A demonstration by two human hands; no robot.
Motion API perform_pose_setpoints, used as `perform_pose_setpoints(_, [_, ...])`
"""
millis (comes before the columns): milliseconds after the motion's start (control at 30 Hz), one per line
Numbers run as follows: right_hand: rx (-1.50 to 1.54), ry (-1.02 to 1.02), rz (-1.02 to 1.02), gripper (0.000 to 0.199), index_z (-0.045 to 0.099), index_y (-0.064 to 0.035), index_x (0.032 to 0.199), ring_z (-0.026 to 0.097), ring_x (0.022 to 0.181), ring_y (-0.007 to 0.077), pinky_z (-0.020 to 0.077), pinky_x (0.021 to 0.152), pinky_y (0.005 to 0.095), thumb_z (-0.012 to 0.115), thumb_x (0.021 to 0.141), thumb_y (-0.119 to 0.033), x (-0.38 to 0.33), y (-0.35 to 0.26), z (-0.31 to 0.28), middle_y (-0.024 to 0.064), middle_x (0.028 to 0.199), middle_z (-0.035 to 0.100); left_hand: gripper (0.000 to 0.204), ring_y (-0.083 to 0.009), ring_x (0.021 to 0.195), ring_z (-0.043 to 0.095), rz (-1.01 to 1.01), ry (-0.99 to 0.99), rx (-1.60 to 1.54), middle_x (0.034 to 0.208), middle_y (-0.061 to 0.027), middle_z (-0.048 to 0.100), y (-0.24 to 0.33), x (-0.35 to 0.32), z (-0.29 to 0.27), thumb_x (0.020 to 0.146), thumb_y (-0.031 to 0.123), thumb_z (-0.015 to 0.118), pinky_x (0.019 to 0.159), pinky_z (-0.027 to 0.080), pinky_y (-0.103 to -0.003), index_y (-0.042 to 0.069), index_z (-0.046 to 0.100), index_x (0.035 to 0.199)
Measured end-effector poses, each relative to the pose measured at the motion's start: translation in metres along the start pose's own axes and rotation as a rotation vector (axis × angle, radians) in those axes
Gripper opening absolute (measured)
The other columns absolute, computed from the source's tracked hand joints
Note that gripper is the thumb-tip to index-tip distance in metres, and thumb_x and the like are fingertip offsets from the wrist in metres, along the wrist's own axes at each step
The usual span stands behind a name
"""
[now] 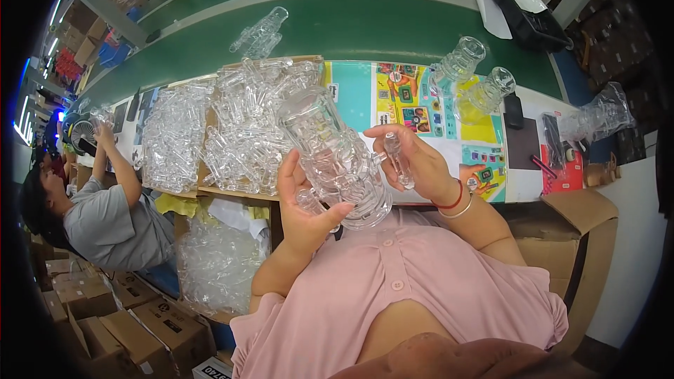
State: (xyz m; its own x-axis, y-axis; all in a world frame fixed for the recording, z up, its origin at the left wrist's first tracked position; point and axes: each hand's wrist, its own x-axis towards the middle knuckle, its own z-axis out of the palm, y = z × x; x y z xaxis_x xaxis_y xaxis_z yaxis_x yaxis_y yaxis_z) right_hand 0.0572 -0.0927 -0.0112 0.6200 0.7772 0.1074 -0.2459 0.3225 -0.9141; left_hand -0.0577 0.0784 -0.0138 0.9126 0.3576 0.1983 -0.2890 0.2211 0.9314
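At the centre of the frame, the left hand (298,214) has its grip clamped around the lower left side of a tilted clear glass vessel (330,144). Just right of it, the right hand (428,172) has its grip closed on a small clear glass tube (397,161); whether tube and vessel touch, I cannot tell. Small glass pieces (246,126) fill cardboard boxes left of centre. Two glass jars (460,63) stand on the green desk (393,24), upper right.
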Motion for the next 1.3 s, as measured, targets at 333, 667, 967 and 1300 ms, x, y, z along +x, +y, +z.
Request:
perform_pose_setpoints(333, [-0.325,0.012,-0.055,0.053,0.040,0.0019,0.121,0.042,0.055,0.0079,0.0357,0.050,0.0197,0.025,0.095,-0.042,-0.017,0.003,0.007,0.0072,0.094,0.046,0.096,-0.0234,0.105,0.051,0.034,-0.046,0.086,0.119,-0.0183,0.046,-0.005,-0.002,0.005,0.061,0.014,0.080,0.088,0.042,-0.035,0.003,0.018,0.134])
perform_pose_setpoints(667, [-0.548,-0.105,-0.384,0.062,0.044,0.0042,0.120,0.042,0.111,0.0245,0.0295,0.096,0.0348,0.024,0.093,-0.048,0.005,-0.028,0.009,0.0155,0.112,0.048,0.080,-0.0245,0.111,0.049,-0.085,-0.350,0.120,0.121,-0.0155,0.047,0.001,-0.006,-0.018,0.059,0.016,0.083,0.092,0.041,-0.037,-0.002,0.039,0.123])
perform_pose_setpoints(967, [-0.635,-0.578,-0.514,0.075,0.038,0.0036,0.128,0.041,0.118,0.0385,0.0332,0.098,0.0429,0.029,0.087,-0.059,-0.050,-0.027,0.034,0.0215,0.128,0.043,0.069,-0.0306,0.101,0.055,0.261,-0.838,0.390,0.111,-0.0156,0.055,0.010,-0.037,-0.004,0.064,0.025,0.080,0.085,0.044,-0.039,0.005,0.046,0.121])
perform_pose_setpoints(1300, [0.368,0.045,0.229,0.045,0.044,-0.0041,0.121,0.051,0.107,0.0213,0.0387,0.093,0.0345,0.031,0.095,-0.039,0.018,-0.037,0.031,0.0130,0.113,0.053,0.084,-0.0164,0.104,0.052,-0.432,-0.268,-0.153,0.116,-0.0055,0.053,0.030,0.018,0.004,0.060,0.024,0.082,0.088,0.043,-0.032,0.001,0.037,0.127])
